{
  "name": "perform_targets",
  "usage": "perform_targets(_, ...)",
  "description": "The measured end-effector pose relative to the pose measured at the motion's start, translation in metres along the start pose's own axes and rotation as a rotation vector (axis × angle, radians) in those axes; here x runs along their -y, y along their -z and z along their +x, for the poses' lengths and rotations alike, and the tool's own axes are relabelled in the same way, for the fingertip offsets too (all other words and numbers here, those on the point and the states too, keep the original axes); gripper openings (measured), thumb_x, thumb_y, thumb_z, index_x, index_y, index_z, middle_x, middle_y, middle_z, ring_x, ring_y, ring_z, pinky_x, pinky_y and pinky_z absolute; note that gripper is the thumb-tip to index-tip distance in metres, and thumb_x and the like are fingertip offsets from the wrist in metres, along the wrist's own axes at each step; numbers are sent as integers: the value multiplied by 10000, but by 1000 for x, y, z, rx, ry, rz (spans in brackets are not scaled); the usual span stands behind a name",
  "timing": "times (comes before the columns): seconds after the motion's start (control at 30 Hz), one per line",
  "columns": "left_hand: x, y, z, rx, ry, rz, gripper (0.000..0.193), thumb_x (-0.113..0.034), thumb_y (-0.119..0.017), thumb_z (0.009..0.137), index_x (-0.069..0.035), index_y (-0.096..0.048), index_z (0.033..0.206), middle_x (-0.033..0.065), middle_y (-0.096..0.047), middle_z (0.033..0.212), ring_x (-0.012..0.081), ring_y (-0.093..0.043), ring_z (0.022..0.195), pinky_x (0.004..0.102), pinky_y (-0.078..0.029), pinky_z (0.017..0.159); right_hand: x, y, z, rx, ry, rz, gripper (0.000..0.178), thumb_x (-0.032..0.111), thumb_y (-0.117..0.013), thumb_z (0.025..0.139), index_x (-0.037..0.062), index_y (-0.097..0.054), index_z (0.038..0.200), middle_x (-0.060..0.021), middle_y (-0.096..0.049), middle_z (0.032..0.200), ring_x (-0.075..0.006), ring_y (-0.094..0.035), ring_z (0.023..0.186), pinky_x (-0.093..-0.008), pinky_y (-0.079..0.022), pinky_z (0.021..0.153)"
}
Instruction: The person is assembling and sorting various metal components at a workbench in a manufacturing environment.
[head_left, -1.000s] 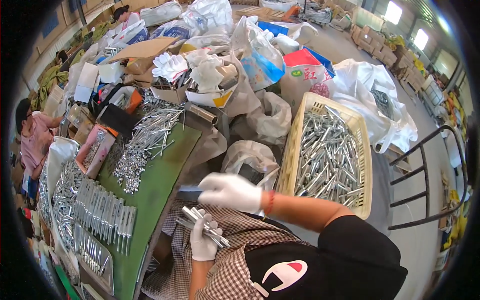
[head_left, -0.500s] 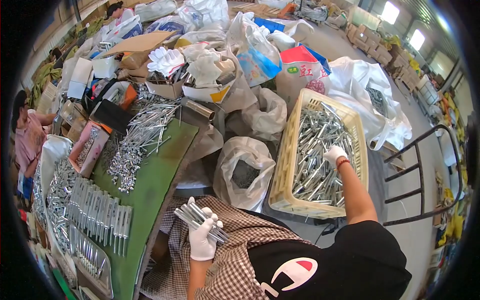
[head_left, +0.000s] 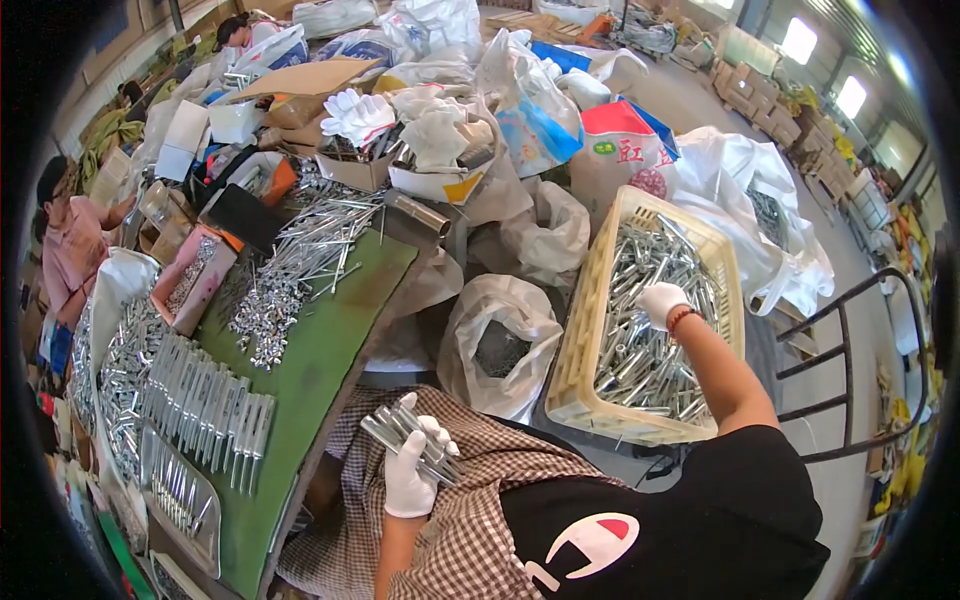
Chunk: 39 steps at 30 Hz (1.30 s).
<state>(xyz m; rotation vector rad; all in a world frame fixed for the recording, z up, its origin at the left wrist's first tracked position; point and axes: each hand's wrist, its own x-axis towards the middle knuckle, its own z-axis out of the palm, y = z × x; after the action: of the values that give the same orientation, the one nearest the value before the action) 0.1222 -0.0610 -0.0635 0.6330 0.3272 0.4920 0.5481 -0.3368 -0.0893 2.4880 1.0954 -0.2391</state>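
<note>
My left hand, in a white glove, is closed around a bunch of silver metal tubes, held slanting above my checked apron. Out to the right, my right hand, also gloved, reaches into a cream plastic crate. Its fingers curl down against the loose metal tubes heaped there; what they grip, if anything, is hidden. On the green tabletop at the left, metal pieces with thin rods lie side by side in a row.
Small metal parts and long thin rods are piled farther up the table. An open white sack stands between table and crate. A black metal rail rises at the right. Another person sits at the far left.
My right hand has shifted slightly left and up within the crate, its fingers more curled. My left hand keeps its hold on the tubes. The whole view has shifted a little.
</note>
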Motion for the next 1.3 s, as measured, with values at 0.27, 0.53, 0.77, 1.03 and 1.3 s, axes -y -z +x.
perform_targets(0.27, 4, 11, 0, 10, 41, -64, 458, -118, -639, 888, -47, -433, 1291, 43, -560, 923, 173, -578, 828, 372, -524, 724, -41, 16, -13, 276, -20, -64, 348, 314, -749, 609, 102, -750, 885, -157, -704, 891, -319, -688, 850, -413, -552, 762)
perform_targets(0.53, 4, 14, 2, -79, 55, -115, 392, -115, -607, 915, -61, -442, 1267, 23, -552, 907, 155, -561, 797, 355, -502, 697, -33, 136, -42, 99, -139, -125, 295, 331, -722, 653, 93, -735, 826, -152, -693, 838, -332, -675, 810, -426, -536, 750)
perform_targets(0.77, -3, 13, 9, -185, 160, -147, 327, -129, -637, 908, -76, -518, 1209, 15, -608, 949, 136, -614, 835, 319, -540, 722, 163, 241, -48, -560, 804, 128, 118, 172, -663, 617, 159, -614, 724, -14, -579, 729, -232, -575, 763, -347, -482, 699)
perform_targets(1.03, 9, 54, -24, -12, 72, -239, 650, -467, -640, 866, -75, -438, 1343, 159, -613, 1182, 288, -656, 976, 455, -566, 793, 360, 253, -50, -646, 1648, -144, 127, 205, -610, 721, 174, -570, 837, 4, -537, 834, -172, -572, 780, -316, -473, 639)
perform_targets(1.3, 9, 72, -49, -39, -219, -170, 563, -372, -611, 917, -34, -415, 1323, 75, -617, 1109, 181, -627, 952, 353, -535, 840, 404, 263, -54, -713, 1879, -22, 321, 160, -596, 743, 115, -578, 1060, 1, -585, 983, -142, -594, 748, -294, -502, 631)
